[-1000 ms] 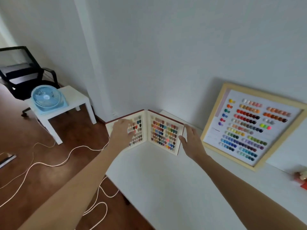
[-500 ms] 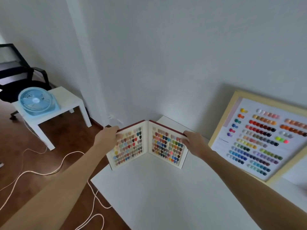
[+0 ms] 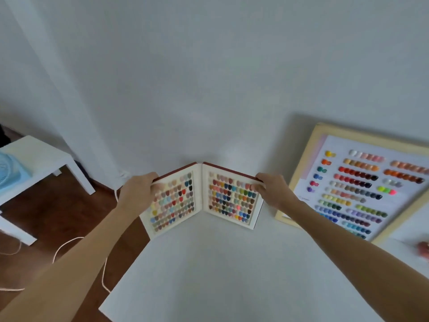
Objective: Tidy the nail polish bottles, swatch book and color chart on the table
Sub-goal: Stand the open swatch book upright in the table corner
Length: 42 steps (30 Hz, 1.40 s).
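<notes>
The swatch book (image 3: 202,197) stands upright and spread open in a V at the far left corner of the white table (image 3: 227,275), its two pages full of coloured nail tips. My left hand (image 3: 138,195) grips the top outer edge of the left cover. My right hand (image 3: 273,191) grips the top outer edge of the right cover. The framed color chart (image 3: 357,182) leans against the wall just to the right of the book. A blurred reddish object, perhaps a nail polish bottle (image 3: 423,250), shows at the right edge.
A small white side table (image 3: 39,163) with a light blue fan (image 3: 9,175) stands on the wooden floor at the left. A pale cable (image 3: 69,245) trails over the floor beside the table's left edge. The wall rises straight behind the book and chart.
Both hands moved from the book's pages to the top outer edges of its covers and now hold them. The view has shifted left and closer; the book stands open wider.
</notes>
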### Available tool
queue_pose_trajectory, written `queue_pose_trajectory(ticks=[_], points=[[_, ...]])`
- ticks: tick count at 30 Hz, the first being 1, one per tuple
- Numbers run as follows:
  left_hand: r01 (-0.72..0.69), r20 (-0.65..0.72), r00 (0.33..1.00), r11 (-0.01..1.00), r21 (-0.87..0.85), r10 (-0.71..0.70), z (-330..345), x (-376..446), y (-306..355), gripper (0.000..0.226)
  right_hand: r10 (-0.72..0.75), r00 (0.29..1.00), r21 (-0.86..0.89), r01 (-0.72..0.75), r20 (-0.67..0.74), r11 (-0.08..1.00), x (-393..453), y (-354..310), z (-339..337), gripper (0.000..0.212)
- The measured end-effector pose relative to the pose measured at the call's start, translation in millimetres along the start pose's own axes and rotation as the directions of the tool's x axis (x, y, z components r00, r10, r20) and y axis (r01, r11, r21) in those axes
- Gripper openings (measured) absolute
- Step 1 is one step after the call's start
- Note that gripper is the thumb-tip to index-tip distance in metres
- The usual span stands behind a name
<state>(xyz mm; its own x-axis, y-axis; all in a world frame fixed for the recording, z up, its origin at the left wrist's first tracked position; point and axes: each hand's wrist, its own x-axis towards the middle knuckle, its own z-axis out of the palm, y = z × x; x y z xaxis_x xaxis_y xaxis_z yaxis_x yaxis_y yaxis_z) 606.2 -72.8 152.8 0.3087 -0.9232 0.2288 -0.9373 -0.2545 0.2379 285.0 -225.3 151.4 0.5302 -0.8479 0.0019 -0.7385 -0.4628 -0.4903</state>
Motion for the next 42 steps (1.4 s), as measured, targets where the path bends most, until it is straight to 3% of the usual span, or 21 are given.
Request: queue_pose_trajectory(ticks=[9, 17, 42], points=[[-0.125, -0.001, 0.992, 0.986, -0.106, 0.126, 21.3, 109.6, 19.0, 0.016, 0.21, 0.969, -0.005, -0.213, -0.133, 0.977, 53.3, 10.1, -20.2, 0.02], [-0.229, -0.022, 0.973, 0.962, -0.146, 0.229, 47.9, 159.9, 30.9, 0.015, 0.313, 0.922, 0.001, -0.321, -0.227, 0.947, 81.3, 31.0, -25.1, 0.012], [-0.135, 0.041, 0.988, 0.97, -0.204, 0.146, 59.5, 150.4, 49.7, 0.02, 0.386, 0.883, 0.094, -0.375, -0.267, 0.922, 88.7, 39.4, -12.4, 0.025]])
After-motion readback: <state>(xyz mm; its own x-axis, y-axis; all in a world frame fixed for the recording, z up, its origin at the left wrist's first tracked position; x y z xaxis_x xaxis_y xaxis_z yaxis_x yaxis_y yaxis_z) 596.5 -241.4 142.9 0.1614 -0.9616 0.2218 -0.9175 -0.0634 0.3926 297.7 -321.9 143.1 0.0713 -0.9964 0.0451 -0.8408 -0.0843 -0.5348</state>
